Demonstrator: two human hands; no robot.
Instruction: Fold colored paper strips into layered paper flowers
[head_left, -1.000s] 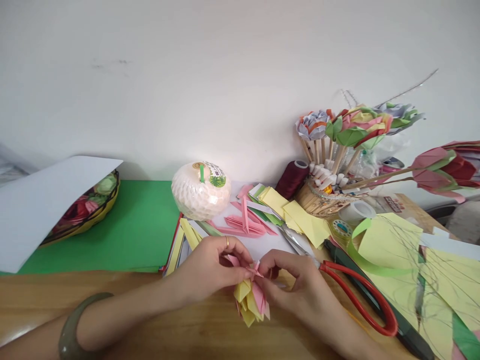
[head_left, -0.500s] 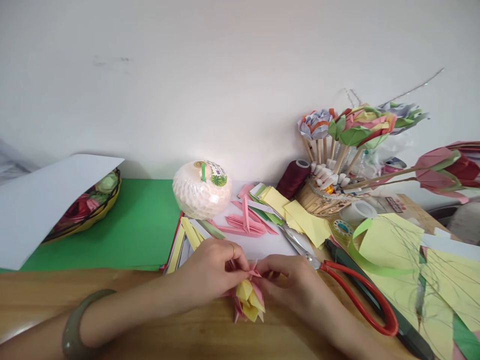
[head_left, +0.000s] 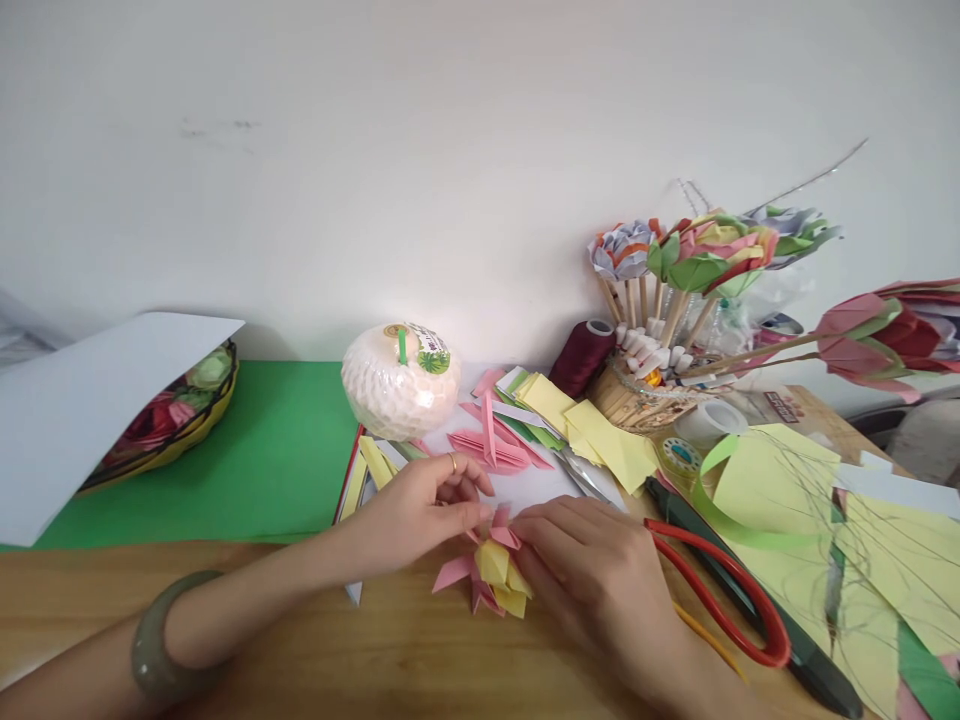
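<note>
A small origami flower [head_left: 493, 562] with yellow inner petals and pink outer ones is tilted low over the table in front of me. My right hand [head_left: 600, 560] is closed on its right side; the fingertips partly hide the pink folds near the top. On the upper left, my left hand [head_left: 442, 500] has its thumb at the edge of the pink petals, and its bent index finger stands apart from the thumb. Just beyond the hands lie folded pink paper strips [head_left: 491, 450]. Red-handled scissors [head_left: 765, 620] lie right of my right hand, partly covered by it.
A white wrapped coconut [head_left: 401, 390] stands near the wall. Yellow slips [head_left: 611, 440], a maroon thread spool [head_left: 581, 358] and a basket of paper flowers [head_left: 637, 400] are at right. Thin wires lie over yellow sheets [head_left: 780, 480]. Green board [head_left: 285, 440] and a covered basket [head_left: 195, 425] are left.
My left fingers have parted from their pinch on a pink petal. My right hand has turned over the flower's side, and more pink petals show at its left.
</note>
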